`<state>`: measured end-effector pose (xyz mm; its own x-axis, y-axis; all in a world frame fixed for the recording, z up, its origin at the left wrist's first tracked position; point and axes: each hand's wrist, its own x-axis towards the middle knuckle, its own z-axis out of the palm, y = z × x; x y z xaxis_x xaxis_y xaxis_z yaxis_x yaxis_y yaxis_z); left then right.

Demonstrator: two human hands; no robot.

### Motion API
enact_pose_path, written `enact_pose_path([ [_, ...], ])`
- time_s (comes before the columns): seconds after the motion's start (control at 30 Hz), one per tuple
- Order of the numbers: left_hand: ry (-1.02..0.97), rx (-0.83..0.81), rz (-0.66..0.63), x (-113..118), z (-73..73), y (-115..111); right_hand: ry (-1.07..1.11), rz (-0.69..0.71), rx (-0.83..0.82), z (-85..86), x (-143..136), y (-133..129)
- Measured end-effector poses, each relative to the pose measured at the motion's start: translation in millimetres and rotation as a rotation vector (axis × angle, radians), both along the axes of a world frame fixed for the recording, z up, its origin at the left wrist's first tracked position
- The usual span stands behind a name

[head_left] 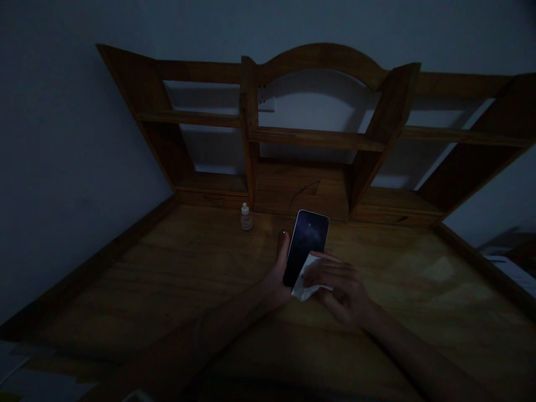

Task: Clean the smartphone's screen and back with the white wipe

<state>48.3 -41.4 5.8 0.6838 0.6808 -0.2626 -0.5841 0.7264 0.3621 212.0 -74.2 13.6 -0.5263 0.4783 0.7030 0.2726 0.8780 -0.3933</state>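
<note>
My left hand (279, 278) is wrapped round a smartphone (309, 237) with a dark screen and a pale edge, its thumb along the left side. The phone is tilted, screen toward me, above the wooden desk. My right hand (341, 285) grips a white tissue (306, 291), pressed over the lower right part of the screen. A small dropper-type bottle (246, 218) with a white cap stands upright on the desk, left of the phone. The room is dim, so fine detail is hard to see.
The wooden desk (201, 262) meets a shelf unit (318, 137) at the back, with an arched top and small drawers. A wall socket (266, 99) shows behind the shelves. A white flat object (513, 273) lies beyond the desk's right edge.
</note>
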Motion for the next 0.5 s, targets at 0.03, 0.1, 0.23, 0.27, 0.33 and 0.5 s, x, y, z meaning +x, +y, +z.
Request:
enact_pose_path([
  [0.03,-0.026,-0.018,0.008,0,1.7,0,-0.002,-0.024,0.025,0.7,2,1],
  [0.1,-0.037,-0.034,0.045,1,6.6,-2,0.004,-0.088,0.088,2.3,5,2],
  [0.23,0.005,-0.006,0.112,1,15.3,-4,0.009,-0.210,0.171,3.7,12,7],
  [0.27,0.013,-0.003,0.106,0,15.2,-4,0.009,-0.233,0.177,3.3,14,8],
  [0.33,0.017,0.015,0.073,-2,11.1,-3,0.010,-0.286,0.190,1.6,16,12],
  [0.5,0.050,0.067,-0.025,-5,-6.4,1,-0.032,-0.419,0.217,-1.3,18,17],
])
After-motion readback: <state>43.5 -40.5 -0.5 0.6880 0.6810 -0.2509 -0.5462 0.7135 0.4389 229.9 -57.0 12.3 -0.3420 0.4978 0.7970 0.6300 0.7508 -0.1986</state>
